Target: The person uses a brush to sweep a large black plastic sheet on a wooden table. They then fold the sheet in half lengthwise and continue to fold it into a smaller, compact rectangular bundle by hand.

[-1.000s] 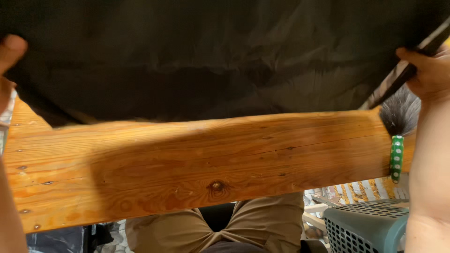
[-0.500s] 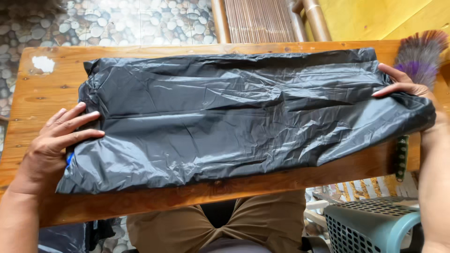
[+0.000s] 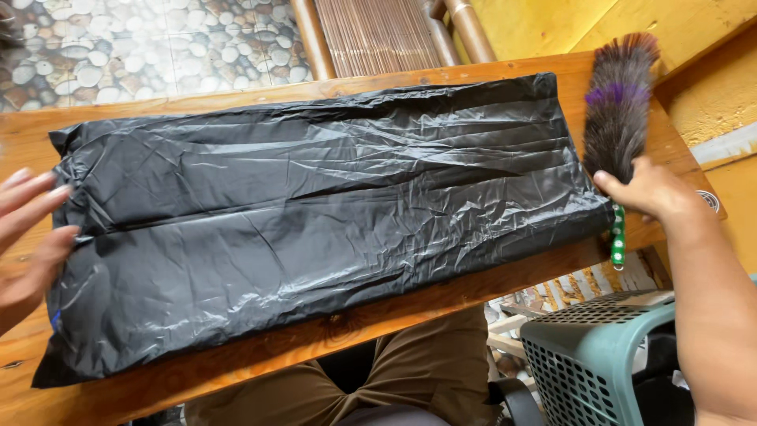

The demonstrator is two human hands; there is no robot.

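Head view: black plastic bag [image 3: 315,229] is lying flat between both hands, contents not discernible. Left hand [image 3: 27,237] is resting spread-fingered at its edge; right hand [image 3: 643,189] is touching the feather duster [image 3: 619,102], fingers loosely curled.

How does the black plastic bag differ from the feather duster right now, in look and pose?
The black plastic bag is flat, glossy and wrinkled, spread across most of the wooden table; the feather duster is fluffy, grey-brown with a purple band, lying narrow along the table's right end. The left hand touches the bag's edge; the right hand rests at the duster. Both lie on the table.
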